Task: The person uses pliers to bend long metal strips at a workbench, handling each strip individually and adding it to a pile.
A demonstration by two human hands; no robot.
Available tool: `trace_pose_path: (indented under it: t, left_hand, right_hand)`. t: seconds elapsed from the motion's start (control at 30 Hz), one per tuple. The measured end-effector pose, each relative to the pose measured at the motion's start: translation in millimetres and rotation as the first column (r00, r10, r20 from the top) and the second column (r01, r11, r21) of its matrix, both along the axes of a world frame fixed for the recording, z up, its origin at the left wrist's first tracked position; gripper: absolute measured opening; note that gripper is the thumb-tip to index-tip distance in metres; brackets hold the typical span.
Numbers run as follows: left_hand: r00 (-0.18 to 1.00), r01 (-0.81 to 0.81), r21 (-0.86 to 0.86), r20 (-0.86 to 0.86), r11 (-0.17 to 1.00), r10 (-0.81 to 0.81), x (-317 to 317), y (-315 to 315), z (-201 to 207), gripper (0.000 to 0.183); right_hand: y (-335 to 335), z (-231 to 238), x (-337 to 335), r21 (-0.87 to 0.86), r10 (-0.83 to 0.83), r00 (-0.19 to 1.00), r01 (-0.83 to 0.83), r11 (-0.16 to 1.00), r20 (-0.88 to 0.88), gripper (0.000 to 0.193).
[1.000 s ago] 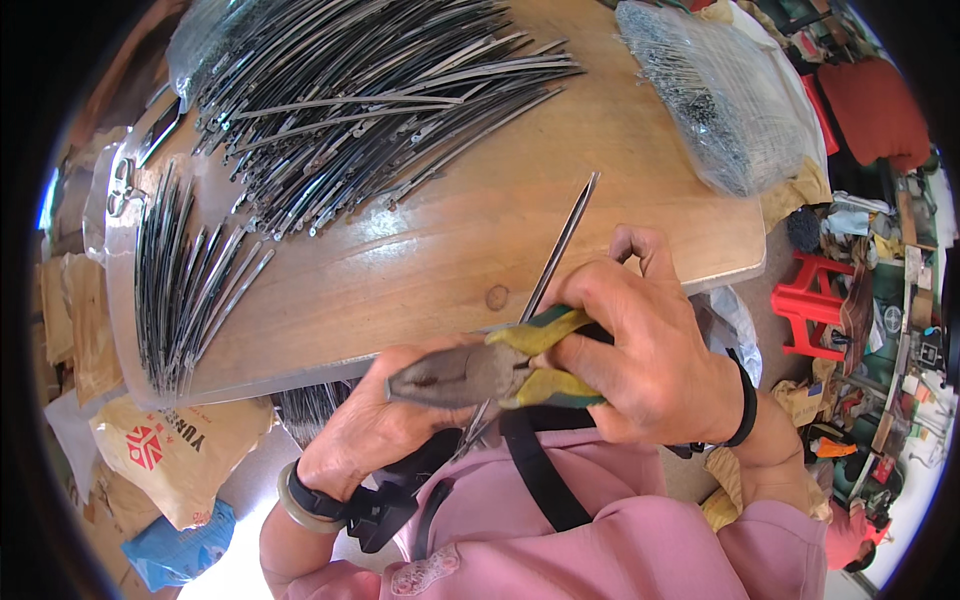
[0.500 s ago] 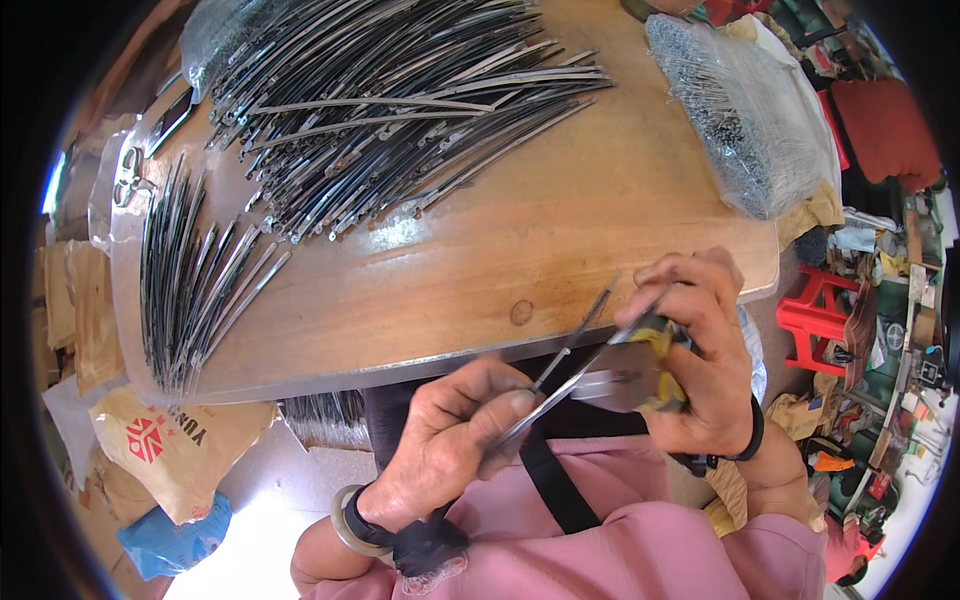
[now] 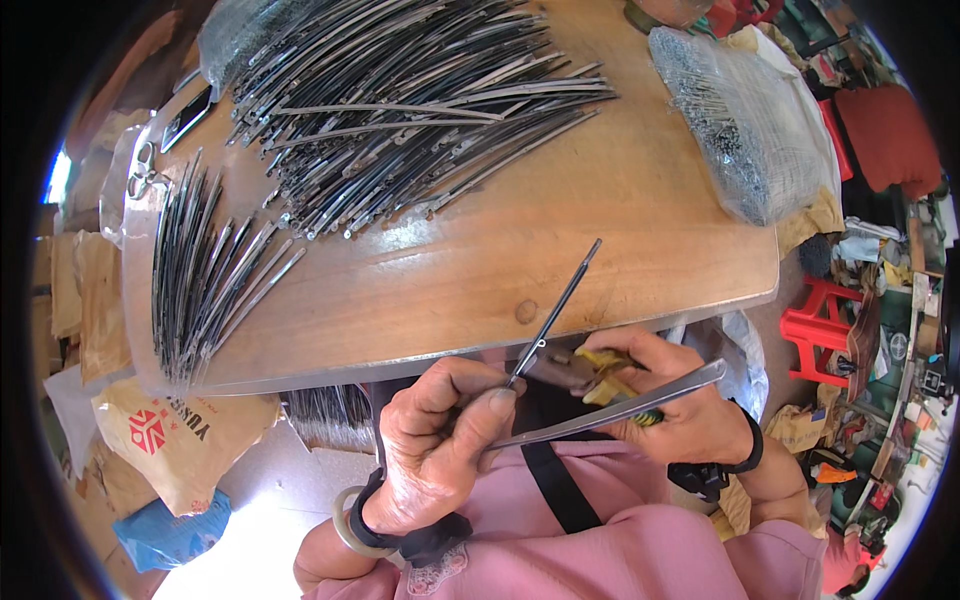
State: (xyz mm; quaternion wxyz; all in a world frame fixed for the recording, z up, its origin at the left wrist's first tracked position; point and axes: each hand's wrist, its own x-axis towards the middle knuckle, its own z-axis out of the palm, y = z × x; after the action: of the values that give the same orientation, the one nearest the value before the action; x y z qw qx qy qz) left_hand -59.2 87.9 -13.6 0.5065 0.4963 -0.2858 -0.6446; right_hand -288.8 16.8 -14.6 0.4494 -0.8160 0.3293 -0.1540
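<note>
**Many strips still heaped, a smaller batch set aside, one in hand**

Most of the wooden surface [image 3: 620,215] is taken up by a big loose heap of dark metal strips [image 3: 410,100] at its far side, lying crosswise over one another. By the look of it this is the stock not yet handled, and it is by far the larger share. Nearer the left edge lies a smaller, neater fan of strips [image 3: 205,275], all pointing much the same way; I judge these to be the finished ones, so the work seems well short of halfway. At the far right corner sits a clear plastic bag of small metal parts [image 3: 745,120], closed and apart from both piles.

Below the near edge of the surface, over the lap, the work goes on. The left hand [image 3: 440,450] is closed in a pinch, thumb and fingers gripping a single thin strip [image 3: 555,310] that slants up over the surface edge. The right hand [image 3: 680,400] is wrapped shut around yellow-handled pliers [image 3: 605,372], whose nose meets that strip. A flat silvery bar [image 3: 630,405] runs between the two hands; which hand bears it I cannot tell.
</note>
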Motion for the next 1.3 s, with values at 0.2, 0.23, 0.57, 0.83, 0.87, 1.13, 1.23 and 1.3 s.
trace_pose_path:
  t: [0.2,0.23,0.57,0.83,0.87,1.13,1.23,1.3]
  left_hand:
    - [0.989,-0.051,0.008,0.14,0.999,0.049,-1.0,-0.3,-7.1,0.007]
    - [0.982,-0.071,-0.004,0.174,0.997,0.071,1.2,1.1,-10.3,0.004]
    - [0.956,-0.216,0.002,0.203,0.976,0.211,46.5,-2.5,-17.5,0.011]
    - [0.003,-0.1,-0.409,0.911,0.907,0.411,166.7,9.4,-39.5,0.02]
    - [-0.259,0.18,-0.261,0.917,0.948,0.302,171.1,-0.7,-22.8,0.026]
    - [0.486,0.234,-0.263,0.865,0.936,0.121,65.7,-55.9,1.6,0.019]
    - [0.238,0.474,-0.36,0.931,0.804,0.276,40.2,-100.3,-10.4,0.022]
    - [0.045,0.486,-0.28,0.954,0.828,0.296,33.5,-115.9,-13.1,0.024]
  right_hand:
    - [1.1,0.3,4.9,-0.19,0.156,0.98,-0.178,0.966,-0.128,0.035]
    - [2.8,-0.9,11.3,-0.186,0.175,0.975,-0.198,0.962,-0.134,0.033]
    - [-48.9,11.7,42.6,-0.335,0.247,0.965,-0.262,0.905,-0.088,0.029]
    - [-186.1,17.1,-12.1,-0.832,-0.233,0.857,-0.325,0.449,-0.46,0.026]
    - [-184.6,18.4,-13.6,-0.834,-0.228,0.857,-0.331,0.442,-0.461,0.025]
    - [-149.6,39.9,3.8,-0.91,-0.183,0.967,-0.092,0.405,-0.18,0.016]
    - [-122.1,65.9,5.7,-0.907,-0.18,0.983,0.106,0.409,0.034,0.018]
    - [-102.0,100.5,5.6,-0.832,-0.189,0.97,0.228,0.506,0.151,0.014]
